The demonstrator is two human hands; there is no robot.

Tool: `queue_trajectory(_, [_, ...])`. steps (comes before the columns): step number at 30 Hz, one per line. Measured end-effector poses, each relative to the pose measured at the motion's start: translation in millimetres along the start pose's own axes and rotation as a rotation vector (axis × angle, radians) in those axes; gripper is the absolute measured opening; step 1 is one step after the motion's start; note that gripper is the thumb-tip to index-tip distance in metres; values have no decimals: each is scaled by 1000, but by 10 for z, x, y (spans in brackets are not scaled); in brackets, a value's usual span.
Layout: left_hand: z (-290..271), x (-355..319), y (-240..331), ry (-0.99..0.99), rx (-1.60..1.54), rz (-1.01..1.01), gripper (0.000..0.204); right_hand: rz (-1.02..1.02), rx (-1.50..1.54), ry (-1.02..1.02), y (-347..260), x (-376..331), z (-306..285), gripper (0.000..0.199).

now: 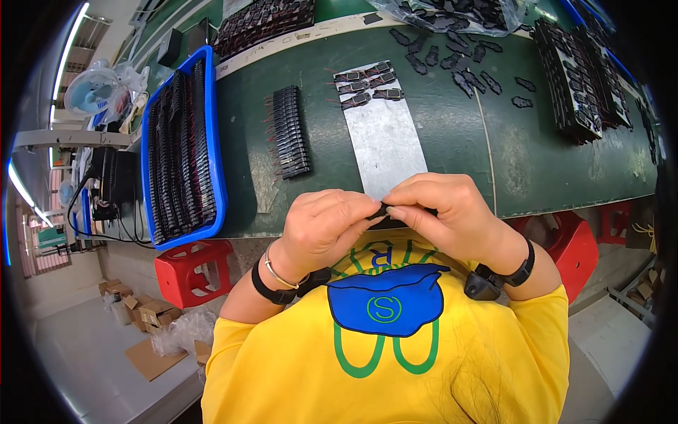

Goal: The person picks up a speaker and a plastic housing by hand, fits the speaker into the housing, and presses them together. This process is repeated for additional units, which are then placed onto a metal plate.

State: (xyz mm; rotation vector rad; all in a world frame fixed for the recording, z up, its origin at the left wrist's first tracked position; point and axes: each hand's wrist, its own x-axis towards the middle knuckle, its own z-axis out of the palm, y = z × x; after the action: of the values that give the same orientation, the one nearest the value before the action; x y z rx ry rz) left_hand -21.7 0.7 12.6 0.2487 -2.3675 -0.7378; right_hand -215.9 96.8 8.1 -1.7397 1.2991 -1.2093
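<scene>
At the near edge of the green table, both my hands meet with a small black plastic part (pixel 383 210) between their fingertips. My left hand (pixel 321 225) pinches it from one side and my right hand (pixel 448 212) from the other; the fingers hide most of it. Just beyond them lies a silvery metal plate (pixel 385 145). Several small black speaker-like modules (pixel 367 85) with red wires rest in rows on its far end. Left of the plate stands a packed row of similar black pieces (pixel 291 134), red wires sticking out.
A blue bin (pixel 221 191) full of lined-up black parts stands at the left. Loose flat black pieces (pixel 491 83) are scattered at the back, beside a clear plastic bag (pixel 441 18). Stacked modules (pixel 568 85) stand at the right. Red stools (pixel 191 272) are below the table.
</scene>
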Motion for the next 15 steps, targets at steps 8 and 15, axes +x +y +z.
queue_trajectory(8, [-17, -16, -8, -6, -23, -47, 22, 45, -4, -37, -27, -4, -10, 13])
queue_trajectory(15, [-66, -67, 15, 8, -171, -248, 19, 57, 19, 189, -41, -15, 6, 19])
